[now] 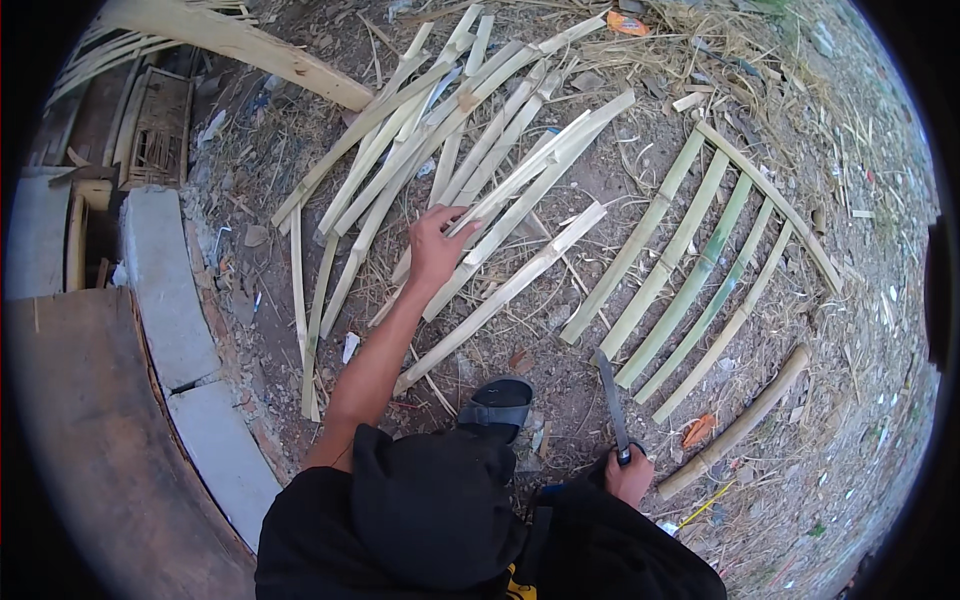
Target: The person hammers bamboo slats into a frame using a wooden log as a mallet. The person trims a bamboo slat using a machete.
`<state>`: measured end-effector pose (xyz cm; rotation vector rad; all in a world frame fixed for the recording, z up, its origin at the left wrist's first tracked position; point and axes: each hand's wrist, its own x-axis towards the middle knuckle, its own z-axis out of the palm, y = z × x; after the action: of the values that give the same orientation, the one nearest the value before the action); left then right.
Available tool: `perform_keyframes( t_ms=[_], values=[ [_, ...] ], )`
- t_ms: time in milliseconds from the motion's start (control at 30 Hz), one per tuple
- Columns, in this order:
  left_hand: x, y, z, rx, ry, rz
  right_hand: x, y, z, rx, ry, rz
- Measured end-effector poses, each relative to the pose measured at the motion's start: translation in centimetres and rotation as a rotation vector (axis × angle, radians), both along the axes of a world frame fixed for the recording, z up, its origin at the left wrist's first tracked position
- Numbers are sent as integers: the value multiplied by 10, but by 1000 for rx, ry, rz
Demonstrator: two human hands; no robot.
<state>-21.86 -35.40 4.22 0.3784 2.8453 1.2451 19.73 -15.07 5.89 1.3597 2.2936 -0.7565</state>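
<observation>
My left hand (437, 245) reaches into a loose pile of pale split-bamboo strips. Its fingers are closed round the near end of one bamboo strip (512, 182), which points away to the far right. Down by my right leg, my right hand (630, 477) grips the black handle of a long knife (611, 400). The blade points away from me, its tip close to the near ends of a row of bamboo slats. Several of these slats (672, 262), some greenish, lie side by side, with a bamboo crosspiece (770, 203) at their far ends.
A round wooden stick (738, 422) lies at the right, near an orange scrap (699, 430). Grey concrete blocks (168, 285) and a brown board (95, 430) border the left side. A thick wooden beam (250, 50) crosses the upper left. Shavings litter the ground; my sandalled foot (497, 405) stands by the pile.
</observation>
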Motion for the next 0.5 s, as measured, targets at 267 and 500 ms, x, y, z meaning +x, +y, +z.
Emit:
perform_keyframes(
  t_ms=[267,500],
  values=[
    [-8,-2,12,70,-311,78,-4,-1,4,3,13,-4],
    [-8,-12,2,51,-129,-45,-5,-3,2,-23,15,-12]
  ],
)
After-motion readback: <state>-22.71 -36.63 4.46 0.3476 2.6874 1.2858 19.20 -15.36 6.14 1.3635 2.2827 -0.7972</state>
